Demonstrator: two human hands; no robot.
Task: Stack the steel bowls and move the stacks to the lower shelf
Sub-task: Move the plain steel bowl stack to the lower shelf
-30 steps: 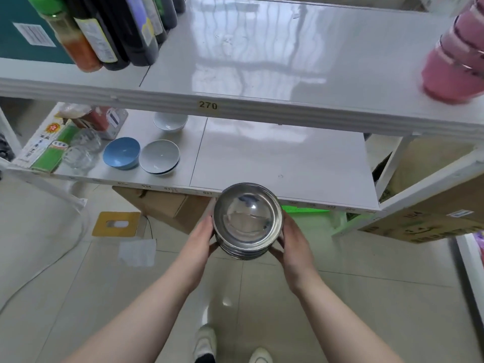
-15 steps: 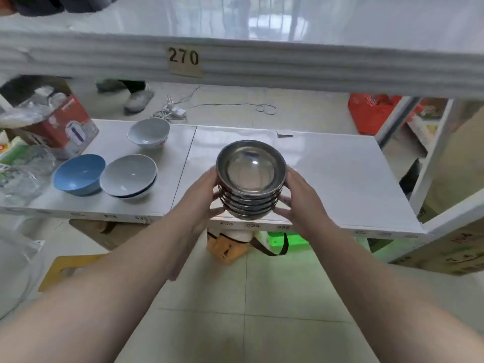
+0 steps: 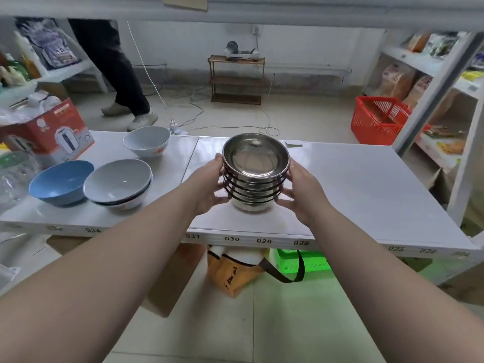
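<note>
A stack of several nested steel bowls stands upright, its base on or just above the white lower shelf near the shelf's front edge. My left hand grips the stack's left side and my right hand grips its right side, fingers curled around the rims. The top bowl's inside is shiny and holds nothing.
Left on the shelf sit a blue bowl, stacked grey bowls, a white bowl and a red kettle box. The upper shelf edge hangs overhead. A person's legs and a red basket lie beyond.
My hands carried the stack from below the shelf's front edge up and forward over the lower shelf. My view dropped beneath the upper shelf.
</note>
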